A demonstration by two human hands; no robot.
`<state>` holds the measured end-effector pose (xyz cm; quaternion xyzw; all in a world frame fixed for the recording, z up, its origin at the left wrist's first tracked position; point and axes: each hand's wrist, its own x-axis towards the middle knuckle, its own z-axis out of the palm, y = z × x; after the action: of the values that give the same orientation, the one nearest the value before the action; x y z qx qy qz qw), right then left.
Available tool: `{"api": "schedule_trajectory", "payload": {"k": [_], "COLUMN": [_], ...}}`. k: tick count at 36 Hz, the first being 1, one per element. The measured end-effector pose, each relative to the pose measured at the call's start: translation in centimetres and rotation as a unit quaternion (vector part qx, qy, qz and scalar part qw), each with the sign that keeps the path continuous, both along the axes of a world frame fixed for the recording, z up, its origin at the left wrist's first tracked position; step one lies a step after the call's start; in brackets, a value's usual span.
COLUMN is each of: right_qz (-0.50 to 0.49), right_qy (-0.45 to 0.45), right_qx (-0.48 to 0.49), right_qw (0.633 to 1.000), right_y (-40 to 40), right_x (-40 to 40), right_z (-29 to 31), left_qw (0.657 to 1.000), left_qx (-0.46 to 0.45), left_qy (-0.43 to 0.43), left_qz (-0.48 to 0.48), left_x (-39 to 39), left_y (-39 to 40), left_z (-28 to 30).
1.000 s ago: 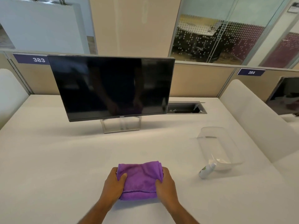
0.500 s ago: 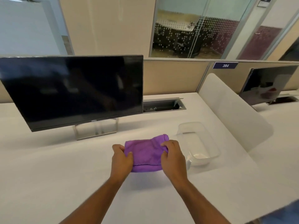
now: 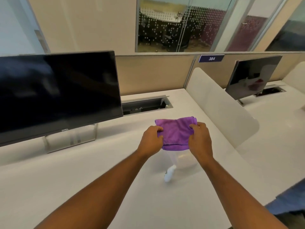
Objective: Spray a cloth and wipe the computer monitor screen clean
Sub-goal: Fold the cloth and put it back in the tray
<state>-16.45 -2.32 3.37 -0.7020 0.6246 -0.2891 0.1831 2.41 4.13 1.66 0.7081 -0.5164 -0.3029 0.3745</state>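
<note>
A folded purple cloth [image 3: 175, 132] hangs in the air between my two hands, above the clear plastic tub [image 3: 186, 161]. My left hand [image 3: 151, 140] grips its left edge and my right hand [image 3: 200, 139] grips its right edge. The dark monitor [image 3: 56, 95] stands on its stand at the left, screen off. A small white spray bottle [image 3: 169, 175] lies on the desk just in front of the tub, below my hands. Most of the tub is hidden behind the cloth and my hands.
The white desk [image 3: 82, 187] stretches all around. An open cable tray [image 3: 145, 105] sits behind the cloth by the partition. A white divider panel [image 3: 219, 109] rises at the right, with a second monitor [image 3: 252, 76] beyond it.
Both hands lifted the cloth off the desk and carried it to the right, over the tub. My view turned right, so the monitor now sits at the left.
</note>
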Motion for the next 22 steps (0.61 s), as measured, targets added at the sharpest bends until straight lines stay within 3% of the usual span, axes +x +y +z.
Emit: {"api": "schedule_trajectory", "payload": {"k": [6, 10, 15, 22], "right_qz": [0.018, 0.031, 0.086, 0.103], "right_qy": [0.049, 0.102, 0.296, 0.311], "right_qx": [-0.051, -0.037, -0.044, -0.019], "right_qw": [0.997, 0.994, 0.95, 0.945], "right_y": [-2.0, -2.5, -2.8, -3.1], "right_x": [-1.2, -1.3, -1.0, -0.2], "right_z": [-2.3, -3.7, -5.3, -6.3], "left_qw": [0.995, 0.989, 0.978, 0.959], "left_qx": [0.052, 0.057, 0.057, 0.062], "left_qy": [-0.048, -0.087, -0.146, -0.232], "left_qz": [-0.069, -0.107, -0.134, -0.152], "left_x": [-1.9, -2.7, -3.5, -3.7], "left_y": [-2.4, -3.1, -3.5, -3.9], "left_z": [-0.4, -1.0, -1.5, -2.5]}}
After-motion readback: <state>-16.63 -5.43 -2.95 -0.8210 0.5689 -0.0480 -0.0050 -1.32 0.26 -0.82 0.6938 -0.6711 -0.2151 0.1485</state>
